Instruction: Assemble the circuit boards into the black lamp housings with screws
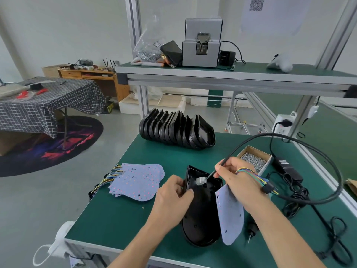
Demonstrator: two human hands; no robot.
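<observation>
We observe the left hand [174, 196] gripping the black lamp housing [201, 213] on the green bench [116, 213]. The right hand [236, 176] pinches a white connector [201, 180] inside it, circuit board [230, 213] alongside. The cardboard box [254, 158] holds screws.

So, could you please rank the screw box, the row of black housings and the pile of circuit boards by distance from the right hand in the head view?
1. Screw box, just behind the right hand.
2. Pile of circuit boards, left.
3. Row of black housings, back of the bench.
</observation>
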